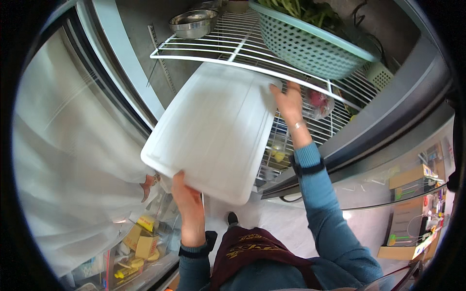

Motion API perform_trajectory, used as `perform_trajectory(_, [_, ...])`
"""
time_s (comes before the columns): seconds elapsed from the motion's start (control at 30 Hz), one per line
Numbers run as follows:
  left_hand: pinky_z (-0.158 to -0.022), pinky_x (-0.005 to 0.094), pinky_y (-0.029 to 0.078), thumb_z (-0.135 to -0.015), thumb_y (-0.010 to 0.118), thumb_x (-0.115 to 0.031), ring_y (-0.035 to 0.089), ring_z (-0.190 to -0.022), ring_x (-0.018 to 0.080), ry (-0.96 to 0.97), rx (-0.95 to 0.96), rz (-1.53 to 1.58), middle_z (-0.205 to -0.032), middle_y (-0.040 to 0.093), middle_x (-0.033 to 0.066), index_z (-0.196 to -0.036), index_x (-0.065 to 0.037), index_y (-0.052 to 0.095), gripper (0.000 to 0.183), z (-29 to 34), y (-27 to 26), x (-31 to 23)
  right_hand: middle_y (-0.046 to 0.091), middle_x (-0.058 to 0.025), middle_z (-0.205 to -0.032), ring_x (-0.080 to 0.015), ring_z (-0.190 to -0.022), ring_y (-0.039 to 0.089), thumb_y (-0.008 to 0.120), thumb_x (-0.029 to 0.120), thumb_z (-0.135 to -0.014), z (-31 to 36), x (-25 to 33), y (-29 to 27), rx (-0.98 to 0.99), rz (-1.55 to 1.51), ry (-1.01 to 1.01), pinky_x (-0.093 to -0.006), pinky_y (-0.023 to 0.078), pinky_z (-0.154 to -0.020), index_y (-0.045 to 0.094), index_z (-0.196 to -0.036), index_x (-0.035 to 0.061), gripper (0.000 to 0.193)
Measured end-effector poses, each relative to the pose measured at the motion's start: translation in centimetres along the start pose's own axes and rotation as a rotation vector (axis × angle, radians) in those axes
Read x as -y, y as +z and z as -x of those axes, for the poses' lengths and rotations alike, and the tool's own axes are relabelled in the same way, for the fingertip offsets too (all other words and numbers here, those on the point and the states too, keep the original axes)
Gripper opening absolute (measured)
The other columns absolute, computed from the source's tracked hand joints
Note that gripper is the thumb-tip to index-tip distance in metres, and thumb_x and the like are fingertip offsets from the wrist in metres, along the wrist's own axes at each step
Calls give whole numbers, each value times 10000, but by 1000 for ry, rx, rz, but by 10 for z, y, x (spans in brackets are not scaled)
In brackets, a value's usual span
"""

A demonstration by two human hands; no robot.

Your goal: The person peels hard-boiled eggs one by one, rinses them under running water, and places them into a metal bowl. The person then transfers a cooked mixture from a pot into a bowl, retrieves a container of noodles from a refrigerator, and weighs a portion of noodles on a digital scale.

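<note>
A large white lidded plastic box (213, 126) is tilted at the opening of a fridge, its far end below the upper wire shelf (238, 48). My left hand (189, 201) grips its near edge, thumb on top and the other fingers hidden beneath. At the far right edge, my right hand (290, 104) holds the box's side, close under the shelf's front wire. Whether the box has anything inside cannot be seen.
A green plastic basket (310, 41) of leafy greens and metal bowls (194, 23) stand on the upper shelf. Wrapped food (318, 103) lies on a lower rack. The fridge's door frame (378, 111) rises at right; a white curtain (82, 160) hangs at left.
</note>
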State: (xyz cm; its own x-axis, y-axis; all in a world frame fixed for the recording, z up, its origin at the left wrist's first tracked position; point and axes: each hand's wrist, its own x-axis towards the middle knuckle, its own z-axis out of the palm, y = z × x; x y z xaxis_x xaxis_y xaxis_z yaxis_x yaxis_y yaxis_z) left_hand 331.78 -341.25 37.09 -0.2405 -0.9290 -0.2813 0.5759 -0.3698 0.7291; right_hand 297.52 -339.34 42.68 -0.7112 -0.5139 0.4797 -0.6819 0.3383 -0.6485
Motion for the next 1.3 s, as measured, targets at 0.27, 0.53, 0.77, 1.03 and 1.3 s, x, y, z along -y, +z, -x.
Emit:
perform_trajectory(0.27, [-1000, 424, 425, -877, 528, -262, 529, -1185, 312, 64, -232, -181, -1293, 511, 220, -1374, 100, 358, 638, 110, -86, -7, 628, -194, -1238, -348, -1194, 571, 542, 612, -852, 3, 37, 41, 781, 262, 20, -453, 440, -997, 633, -1156, -7, 695])
perform_trajectory(0.53, [-876, 449, 523, -967, 510, -455, 614, -1050, 350, -143, -387, -320, -1264, 556, 225, -1400, 30, 369, 666, 234, -229, -28, 673, -123, -961, -219, -867, 637, 734, 401, -780, 253, -37, -47, 1010, -686, 521, -353, 492, -732, 635, -1068, -75, 566])
perform_trajectory(0.77, [-764, 334, 500, -969, 485, -546, 584, -873, 191, -183, -347, -700, -1025, 620, 112, -1149, 18, 590, 601, 268, -379, -11, 655, -188, -881, -258, -738, 669, 761, 165, -772, 429, -30, -125, 897, -683, 1193, -346, 552, -613, 546, -1023, -73, 408])
perform_trajectory(1.03, [-774, 349, 530, -950, 501, -581, 626, -932, 199, -687, -345, -455, -1045, 656, 69, -1196, -44, 613, 601, 271, -469, 17, 690, -148, -829, -222, -674, 681, 748, 38, -769, 503, 42, -216, 640, -811, 1090, -315, 560, -601, 472, -1175, 2, 493])
perform_trajectory(1.3, [-774, 420, 558, -949, 527, -528, 646, -996, 264, -515, -128, -1041, -1121, 646, 133, -1242, -54, 556, 558, 244, -433, 97, 669, -99, -747, -181, -682, 651, 786, 229, -705, 535, 47, -295, 456, -370, 986, -318, 512, -636, 476, -1186, 66, 595])
